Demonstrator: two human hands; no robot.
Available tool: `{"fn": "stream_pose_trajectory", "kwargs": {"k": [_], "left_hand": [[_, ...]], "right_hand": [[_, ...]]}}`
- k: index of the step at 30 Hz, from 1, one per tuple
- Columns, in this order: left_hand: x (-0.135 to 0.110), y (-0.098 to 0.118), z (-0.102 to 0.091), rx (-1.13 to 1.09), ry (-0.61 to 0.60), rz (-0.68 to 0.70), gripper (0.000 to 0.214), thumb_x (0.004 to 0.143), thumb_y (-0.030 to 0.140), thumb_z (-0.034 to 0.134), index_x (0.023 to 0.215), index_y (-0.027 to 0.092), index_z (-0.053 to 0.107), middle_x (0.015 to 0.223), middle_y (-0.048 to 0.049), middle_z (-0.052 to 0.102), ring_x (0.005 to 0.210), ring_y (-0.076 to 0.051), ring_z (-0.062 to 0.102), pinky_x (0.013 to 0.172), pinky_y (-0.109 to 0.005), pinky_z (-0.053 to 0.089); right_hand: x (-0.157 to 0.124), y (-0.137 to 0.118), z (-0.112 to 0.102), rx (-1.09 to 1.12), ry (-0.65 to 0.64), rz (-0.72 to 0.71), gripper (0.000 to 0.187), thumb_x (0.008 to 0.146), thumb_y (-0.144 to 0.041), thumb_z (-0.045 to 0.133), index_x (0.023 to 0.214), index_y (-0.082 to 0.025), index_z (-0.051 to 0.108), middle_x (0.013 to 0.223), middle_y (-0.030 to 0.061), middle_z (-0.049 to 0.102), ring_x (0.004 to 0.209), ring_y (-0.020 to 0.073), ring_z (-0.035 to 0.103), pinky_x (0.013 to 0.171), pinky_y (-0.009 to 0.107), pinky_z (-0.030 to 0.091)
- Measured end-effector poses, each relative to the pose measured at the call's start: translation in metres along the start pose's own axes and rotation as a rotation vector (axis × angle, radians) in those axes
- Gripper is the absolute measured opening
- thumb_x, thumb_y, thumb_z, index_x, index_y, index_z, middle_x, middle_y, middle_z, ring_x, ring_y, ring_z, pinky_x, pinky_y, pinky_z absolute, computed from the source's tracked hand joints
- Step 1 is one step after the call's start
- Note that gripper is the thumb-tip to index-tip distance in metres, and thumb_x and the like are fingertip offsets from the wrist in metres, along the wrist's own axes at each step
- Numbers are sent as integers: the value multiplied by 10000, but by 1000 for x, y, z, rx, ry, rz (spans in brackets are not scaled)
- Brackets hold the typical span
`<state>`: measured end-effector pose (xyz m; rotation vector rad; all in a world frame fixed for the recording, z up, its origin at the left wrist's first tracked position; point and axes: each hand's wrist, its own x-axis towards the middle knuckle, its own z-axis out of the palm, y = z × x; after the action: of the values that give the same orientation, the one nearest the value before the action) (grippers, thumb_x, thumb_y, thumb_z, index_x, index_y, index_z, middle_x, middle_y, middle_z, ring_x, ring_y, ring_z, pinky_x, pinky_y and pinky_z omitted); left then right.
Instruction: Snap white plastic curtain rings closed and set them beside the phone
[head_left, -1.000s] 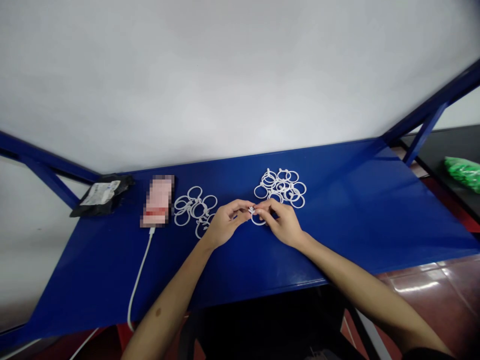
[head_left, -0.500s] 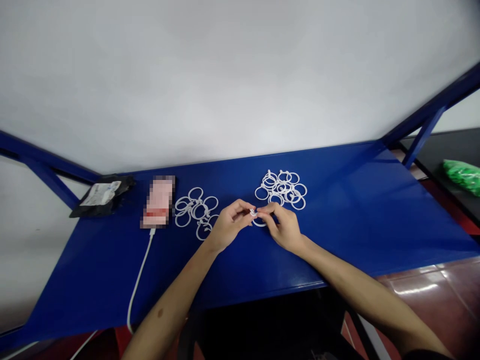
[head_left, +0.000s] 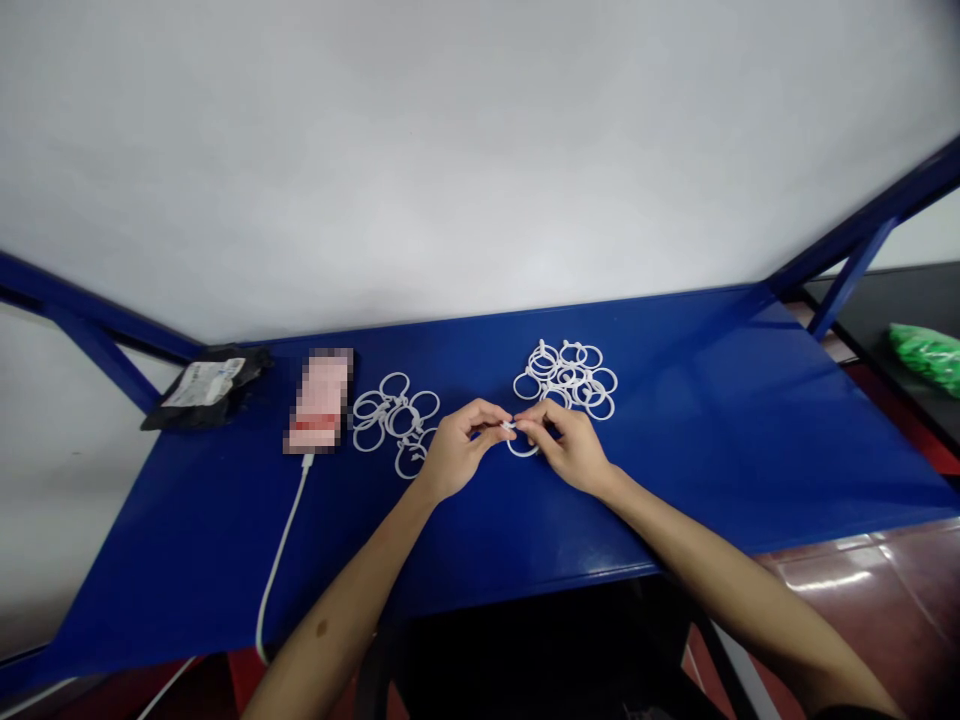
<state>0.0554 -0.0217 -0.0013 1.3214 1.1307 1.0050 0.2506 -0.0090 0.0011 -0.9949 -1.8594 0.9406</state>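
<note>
A white curtain ring [head_left: 523,452] is pinched between my two hands over the middle of the blue table. My left hand [head_left: 465,446] is closed, thumb and forefinger gripping the small white piece at the ring's top left. From the other side my right hand [head_left: 568,444] pinches the same ring, its fingertips almost touching those of the left. The fingers hide the upper part of the ring. Left of my hands lies a loose group of white curtain rings [head_left: 369,434]. A denser pile of similar rings [head_left: 602,383] lies beyond my right hand.
A pink, pixelated phone-like object [head_left: 319,400] lies at the left, with a white cable [head_left: 283,550] running over the front edge of the table [head_left: 712,400]. Behind it is a black plastic package [head_left: 206,388] with a white label. Green packaging [head_left: 930,355] rests on a dark surface far right.
The small white piece between my fingertips has turned a little, and slightly more of the ring shows below. Both hands stay nearly in place. The whole view has shifted slightly.
</note>
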Motion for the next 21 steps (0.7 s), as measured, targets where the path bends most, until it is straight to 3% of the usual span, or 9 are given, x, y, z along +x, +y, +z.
{"fn": "stream_pose_trajectory", "kwargs": {"k": [6,16,21], "left_hand": [[-2,3,0,272,60,193,72,874,258,700,818,215,696,769,5,710,702,-141,652,715,-288,515],[-3,6,-3,362,44,397,119,908,227,670,792,209,683,788,4,700,733,-130,648,705,-264,505],[-3,5,0,401,74,356,124,879,164,685,768,212,654,767,18,688,732,-132,645,725,-273,503]], "right_hand": [[2,0,-6,85,-132,64,224,991,-372,571,923,-187,678,674,-23,636,535,84,546,517,214,425],[6,-5,-14,138,-210,84,230,980,-369,588,890,-178,678,647,-30,621,527,74,544,521,210,416],[3,-3,-16,35,-259,-23,222,995,-360,570,929,-184,688,723,-5,660,593,92,583,561,225,435]]}}
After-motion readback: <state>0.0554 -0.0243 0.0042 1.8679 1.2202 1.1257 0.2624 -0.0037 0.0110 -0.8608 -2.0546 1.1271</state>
